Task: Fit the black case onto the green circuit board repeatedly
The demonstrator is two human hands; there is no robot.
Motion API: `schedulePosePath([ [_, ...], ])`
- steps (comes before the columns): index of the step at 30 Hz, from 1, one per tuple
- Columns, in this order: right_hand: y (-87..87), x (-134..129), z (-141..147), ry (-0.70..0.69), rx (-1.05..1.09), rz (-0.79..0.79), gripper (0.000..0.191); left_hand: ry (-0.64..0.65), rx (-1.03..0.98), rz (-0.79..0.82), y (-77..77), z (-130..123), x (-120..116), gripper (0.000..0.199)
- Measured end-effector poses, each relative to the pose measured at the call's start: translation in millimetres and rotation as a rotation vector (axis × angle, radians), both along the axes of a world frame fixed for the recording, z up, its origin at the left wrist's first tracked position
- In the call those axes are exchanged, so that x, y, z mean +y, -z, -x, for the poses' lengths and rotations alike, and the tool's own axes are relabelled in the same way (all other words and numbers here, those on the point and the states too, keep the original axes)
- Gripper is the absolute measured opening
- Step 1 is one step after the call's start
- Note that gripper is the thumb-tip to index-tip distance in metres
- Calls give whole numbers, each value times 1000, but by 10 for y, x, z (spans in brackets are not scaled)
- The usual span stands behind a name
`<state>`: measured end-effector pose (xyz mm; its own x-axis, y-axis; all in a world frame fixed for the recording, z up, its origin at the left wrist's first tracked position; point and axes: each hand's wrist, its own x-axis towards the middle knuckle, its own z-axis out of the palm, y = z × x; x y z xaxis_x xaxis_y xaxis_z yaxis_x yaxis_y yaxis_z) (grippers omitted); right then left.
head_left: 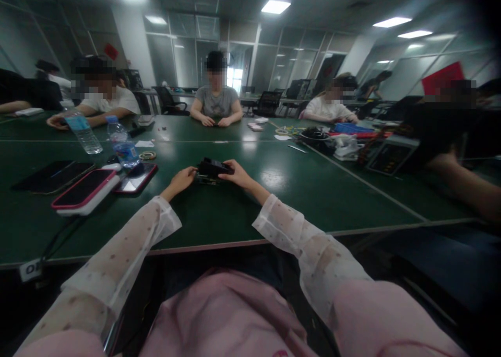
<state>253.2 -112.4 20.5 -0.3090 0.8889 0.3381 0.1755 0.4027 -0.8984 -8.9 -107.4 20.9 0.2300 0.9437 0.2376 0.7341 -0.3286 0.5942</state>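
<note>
Holding a black boxy device with a thin, board-like lower edge point(213, 168) between two hands, mid-scene over the dark green tabletop point(313, 200).
The right hand point(239, 175) is clamped on its right end; the left hand point(183, 180) has fingertips at its left edge, but whether they grip I cannot tell. An uneven hold could let the device tip or slip, perhaps knocking its lower edge. At near left, a white tag point(30, 271) seems to show "O" and a stroke; print on the blue-capped clear plastic bottle point(124, 149), farther off, is too blurred to read.
</note>
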Motion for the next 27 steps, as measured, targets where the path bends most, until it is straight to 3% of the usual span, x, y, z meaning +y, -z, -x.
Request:
schedulePosePath([
  [5,-148,60,-119,193,107,-86,65,-13,48,-2,36,21,43,31],
  [9,-42,207,-244,471,111,-124,63,4,96,-5,71,40,79,32],
  [12,90,301,-319,602,10,-93,61,21,117,-2,88,49,100,33],
  [16,183,340,-365,644,-113,-98,58,32,143,3,85,51,94,32],
  [27,227,274,-334,634,-404,-126,53,25,198,-8,67,41,74,32],
])
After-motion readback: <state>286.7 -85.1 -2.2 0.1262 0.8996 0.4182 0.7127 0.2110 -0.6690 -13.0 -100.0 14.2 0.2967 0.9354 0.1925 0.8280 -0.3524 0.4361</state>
